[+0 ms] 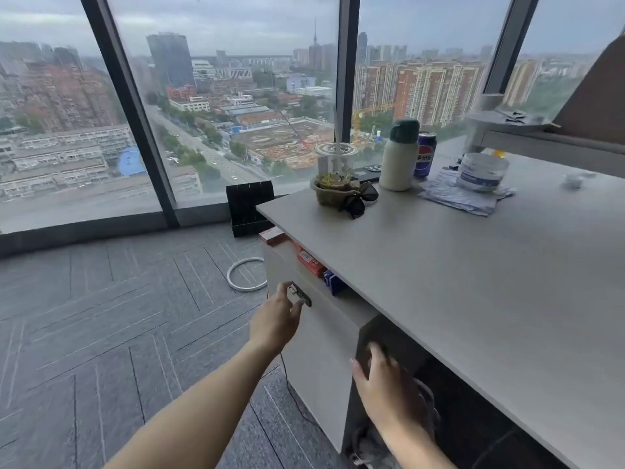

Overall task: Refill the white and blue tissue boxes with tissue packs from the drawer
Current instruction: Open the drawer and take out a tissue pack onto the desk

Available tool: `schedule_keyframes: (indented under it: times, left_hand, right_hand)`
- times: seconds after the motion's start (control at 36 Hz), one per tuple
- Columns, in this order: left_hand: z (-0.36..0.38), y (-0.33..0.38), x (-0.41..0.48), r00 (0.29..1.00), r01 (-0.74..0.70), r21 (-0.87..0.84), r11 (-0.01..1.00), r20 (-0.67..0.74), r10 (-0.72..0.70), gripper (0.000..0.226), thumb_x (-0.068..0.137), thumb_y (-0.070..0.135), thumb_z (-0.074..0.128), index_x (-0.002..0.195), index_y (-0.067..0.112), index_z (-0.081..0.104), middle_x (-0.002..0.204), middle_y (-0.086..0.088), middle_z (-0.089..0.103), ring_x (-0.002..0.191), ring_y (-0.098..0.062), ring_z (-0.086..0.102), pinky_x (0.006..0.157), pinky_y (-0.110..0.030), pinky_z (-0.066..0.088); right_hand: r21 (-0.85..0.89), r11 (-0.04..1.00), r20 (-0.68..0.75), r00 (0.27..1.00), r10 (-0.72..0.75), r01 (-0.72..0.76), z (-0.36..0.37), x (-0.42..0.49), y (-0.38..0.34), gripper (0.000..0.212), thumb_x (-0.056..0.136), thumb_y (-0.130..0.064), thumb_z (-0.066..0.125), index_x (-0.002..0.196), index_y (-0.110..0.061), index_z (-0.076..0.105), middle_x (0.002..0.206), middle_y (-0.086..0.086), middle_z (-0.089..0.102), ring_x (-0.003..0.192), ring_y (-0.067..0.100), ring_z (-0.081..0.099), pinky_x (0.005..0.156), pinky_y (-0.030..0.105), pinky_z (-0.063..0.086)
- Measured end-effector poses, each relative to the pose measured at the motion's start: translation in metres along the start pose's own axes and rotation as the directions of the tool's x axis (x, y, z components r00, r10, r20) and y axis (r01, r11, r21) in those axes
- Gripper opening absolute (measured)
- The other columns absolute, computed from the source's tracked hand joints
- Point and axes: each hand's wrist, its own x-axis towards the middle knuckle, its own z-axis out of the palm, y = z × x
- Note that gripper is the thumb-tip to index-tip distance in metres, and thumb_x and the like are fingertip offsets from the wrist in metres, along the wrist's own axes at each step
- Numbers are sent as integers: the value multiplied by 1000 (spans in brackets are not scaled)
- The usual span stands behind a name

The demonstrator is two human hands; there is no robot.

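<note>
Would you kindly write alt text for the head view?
The person's left hand reaches the handle of a partly open white drawer under a grey desk; the right hand rests on the cabinet edge.

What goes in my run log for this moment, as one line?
stage: opening drawer | left hand: at drawer handle | right hand: on cabinet edge | tissue packs: not visible

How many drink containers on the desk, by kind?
Plastic cup with straw: 1
Flask with green cap: 1
Soda can: 1
Total: 3
</note>
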Motion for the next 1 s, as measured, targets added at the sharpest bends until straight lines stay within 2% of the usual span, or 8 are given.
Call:
schedule_keyframes:
  times: [0.11,0.25,0.33,0.44,0.61,0.67,0.78,1.0]
  left_hand:
    - [4,-4,9,999,40,-71,997,11,-40,47,96,50,42,136,26,36,114,-4,68,104,-27,63,79,-44,54]
    - [11,-7,20,997,74,-150,986,23,-71,45,97,45,44,135,20,41,114,-7,67,107,-29,61,83,-42,50]
    - [15,-10,28,995,98,-184,978,22,-95,37,98,41,44,125,16,49,114,-12,67,104,-31,60,81,-40,48]
    - [21,-13,35,996,92,-164,982,7,-92,33,98,41,44,116,14,51,104,-13,68,97,-34,60,73,-38,45]
    - [33,-22,42,994,107,-224,969,43,-99,18,99,40,41,104,23,44,89,-11,68,88,-33,58,78,-49,50]
    - [32,-20,42,994,106,-249,963,47,-97,16,99,37,41,103,22,44,90,-11,67,88,-33,58,77,-45,49]
    - [31,-16,43,992,128,-311,942,46,-119,16,100,32,44,105,17,45,93,-13,66,84,-33,59,69,-39,45]
    - [29,-17,44,985,174,-386,906,73,-158,15,97,33,49,101,19,48,88,-14,65,81,-33,62,76,-46,53]
  right_hand:
    - [34,998,-36,998,45,-44,8,3,-5,48,97,-49,43,133,-18,48,119,5,67,105,24,66,81,37,52]
    - [70,993,-117,988,100,-93,17,10,-3,45,96,-48,47,127,-16,52,115,7,66,100,27,67,73,38,51]
    - [51,995,-152,984,90,-83,20,14,-2,40,94,-47,51,118,-15,58,108,8,68,93,29,68,66,38,51]
    - [48,998,-155,987,52,-45,24,18,2,37,94,-45,53,112,-14,61,103,9,68,88,30,69,63,38,51]
    - [45,999,-181,983,19,-11,33,18,3,27,90,-36,63,101,-12,64,90,9,70,74,30,70,52,38,50]
    - [48,999,-207,978,17,-7,35,17,4,25,89,-34,65,99,-11,64,87,8,70,71,30,70,50,36,48]
    - [78,997,-243,970,17,2,38,17,4,24,90,-32,66,101,-10,65,87,8,71,73,29,70,51,34,46]
    - [220,974,-287,958,14,52,39,19,8,18,87,-25,70,93,-8,66,81,9,71,73,29,68,56,34,47]
